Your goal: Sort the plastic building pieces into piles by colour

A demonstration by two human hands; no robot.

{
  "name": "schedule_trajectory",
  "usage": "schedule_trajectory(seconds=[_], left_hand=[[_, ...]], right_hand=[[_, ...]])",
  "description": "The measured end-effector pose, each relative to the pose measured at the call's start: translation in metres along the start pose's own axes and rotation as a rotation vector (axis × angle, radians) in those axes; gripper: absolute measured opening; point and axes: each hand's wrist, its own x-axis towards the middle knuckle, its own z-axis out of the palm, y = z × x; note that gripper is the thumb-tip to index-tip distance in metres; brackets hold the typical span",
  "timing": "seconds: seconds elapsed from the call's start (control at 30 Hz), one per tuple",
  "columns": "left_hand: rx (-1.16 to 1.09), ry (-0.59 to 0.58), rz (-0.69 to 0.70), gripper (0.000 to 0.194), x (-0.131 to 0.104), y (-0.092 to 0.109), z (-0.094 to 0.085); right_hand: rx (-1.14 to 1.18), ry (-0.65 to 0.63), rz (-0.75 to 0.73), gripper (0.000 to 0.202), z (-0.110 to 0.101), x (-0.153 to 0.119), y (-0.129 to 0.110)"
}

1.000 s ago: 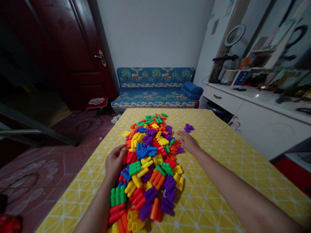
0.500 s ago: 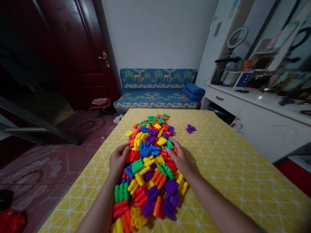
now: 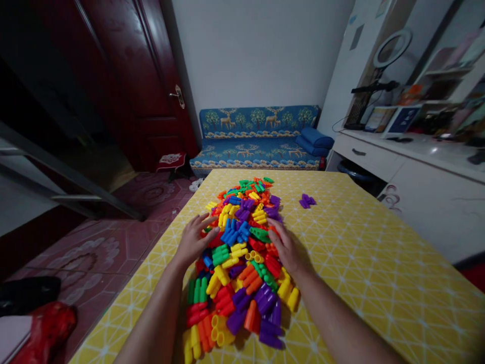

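Note:
A long heap of plastic toy pieces in red, yellow, blue, green, orange and purple (image 3: 231,237) runs down the table with the yellow patterned cloth (image 3: 341,253). On the heap's left side rests my left hand (image 3: 195,240), fingers spread over red and orange pieces. My right hand (image 3: 286,247) lies along the right side, fingers apart, its fingertips against orange and green pieces. Neither hand grips a piece that I can see. A small purple group (image 3: 307,201) lies apart, to the right of the heap's far part.
Beyond the table stands a blue patterned sofa (image 3: 257,139). A white dresser (image 3: 417,177) with a ring light is at the right. To the left are a dark red door (image 3: 125,76), a small stool (image 3: 171,161) and a metal ladder-like frame (image 3: 76,177).
The view has turned slightly left. My left hand has lifted and its fingers have opened wider. Near my right hand, a few green and yellow pieces have shifted.

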Motion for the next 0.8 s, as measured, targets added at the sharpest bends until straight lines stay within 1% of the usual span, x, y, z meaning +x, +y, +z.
schedule_trajectory(seconds=[0.07, 0.13, 0.2, 0.27, 0.37, 0.43, 0.5, 0.63, 0.73, 0.8], left_hand=[[0.098, -0.028, 0.018, 0.049, 0.003, 0.014, -0.007], [0.138, -0.071, 0.063, 0.050, 0.009, 0.034, -0.012], [0.148, -0.107, 0.137, 0.051, 0.018, 0.057, -0.012], [0.151, -0.142, 0.247, 0.048, 0.028, 0.081, -0.006], [0.185, -0.210, 0.431, 0.044, 0.045, 0.112, 0.016], [0.242, -0.282, 0.531, 0.044, 0.057, 0.129, 0.035], [0.311, -0.347, 0.590, 0.046, 0.070, 0.141, 0.056], [0.428, -0.435, 0.642, 0.051, 0.097, 0.157, 0.095], [0.503, -0.483, 0.626, 0.054, 0.115, 0.160, 0.120], [0.556, -0.537, 0.624, 0.058, 0.126, 0.160, 0.132]], right_hand=[[0.043, 0.080, 0.037, 0.039, 0.002, 0.003, 0.007], [0.089, 0.148, 0.028, 0.039, 0.005, 0.006, 0.012], [0.102, 0.219, 0.005, 0.040, 0.005, 0.009, 0.015], [0.111, 0.306, 0.002, 0.042, 0.004, 0.011, 0.017], [0.172, 0.415, 0.095, 0.046, -0.001, 0.014, 0.025], [0.234, 0.469, 0.177, 0.048, -0.005, 0.015, 0.032], [0.275, 0.513, 0.223, 0.050, -0.007, 0.016, 0.038], [0.314, 0.538, 0.251, 0.053, -0.008, 0.015, 0.041], [0.351, 0.523, 0.274, 0.053, -0.007, 0.014, 0.038], [0.387, 0.522, 0.285, 0.054, -0.007, 0.013, 0.037]])
